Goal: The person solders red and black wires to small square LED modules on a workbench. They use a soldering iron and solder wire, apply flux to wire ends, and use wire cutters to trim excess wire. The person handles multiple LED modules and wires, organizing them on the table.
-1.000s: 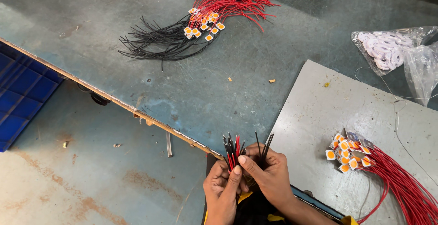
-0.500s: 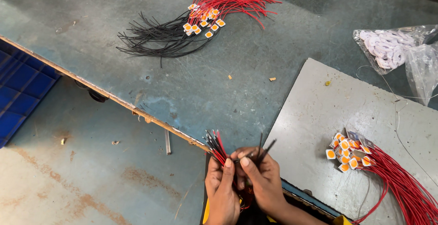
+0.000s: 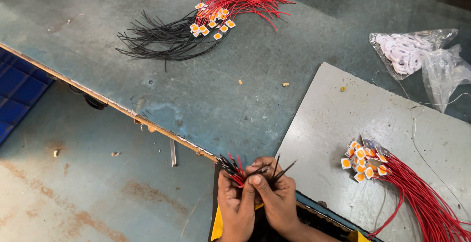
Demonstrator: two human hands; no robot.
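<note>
Two hands at the table's near edge, close together, thumbs meeting: left hand (image 3: 234,203) wrapped round a small wire bundle (image 3: 244,169) of black and red leads, right hand (image 3: 275,197) pinching the same bundle from the other side, fingers closed on it. Bundle ends fan upward, loose and uneven, over the table (image 3: 206,90) edge; the lower part is hidden in the hands. One far pile (image 3: 206,26), on the table top well apart from the hands: black and red wires with small orange-centred square chips gathered at the middle, lying tidy as a finished lot would. One near pile (image 3: 392,183), on the grey board (image 3: 333,119) to the right of the hands: red wires with the same chips clustered at one end, trailing off toward the lower right corner. Two clear bags (image 3: 417,50) at the far right, one holding pale ring-shaped parts. Blue tray (image 3: 17,87) on the floor at left. Status, as judged: two piles laid down, one bundle in hand, not yet set down; whether chips are on the held wires cannot be told. Bag contents appear untouched.
</note>
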